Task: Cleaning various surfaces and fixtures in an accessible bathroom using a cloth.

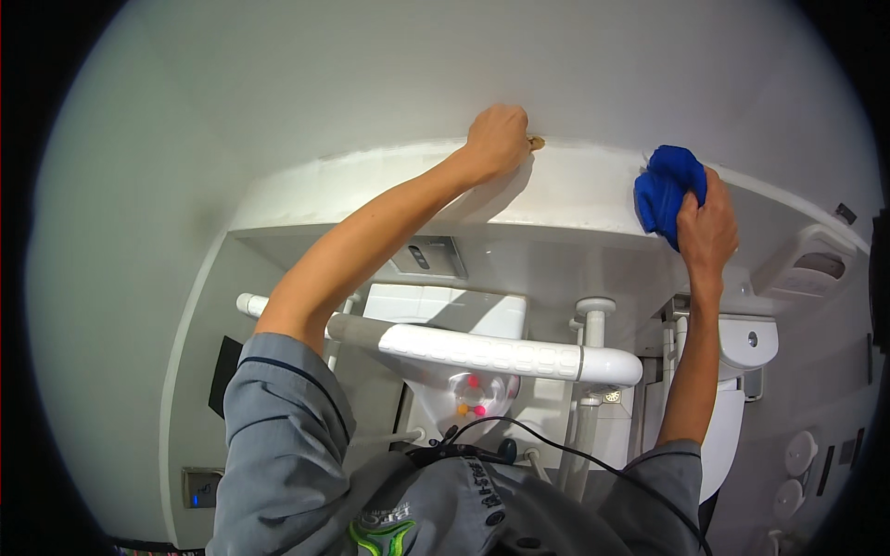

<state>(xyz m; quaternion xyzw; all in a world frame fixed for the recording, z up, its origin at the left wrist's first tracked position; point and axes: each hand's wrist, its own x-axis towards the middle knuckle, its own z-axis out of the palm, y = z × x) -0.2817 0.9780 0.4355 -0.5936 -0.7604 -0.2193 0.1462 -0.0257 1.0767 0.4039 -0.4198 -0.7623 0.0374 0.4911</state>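
A few small pink and orange balls (479, 410) sit in the white bowl (431, 398), below the left hand (498, 139) and left of the right forearm. The left fist is curled round a small tan piece (538, 143), mostly hidden; its visible tip juts from the fist's right side, pointing toward the right hand (707, 218). That hand pinches a bunched blue cloth (669, 185) between thumb and fingers. The cloth lies left of this grip, over the white ledge (584, 190), its long axis running roughly with the forearm.
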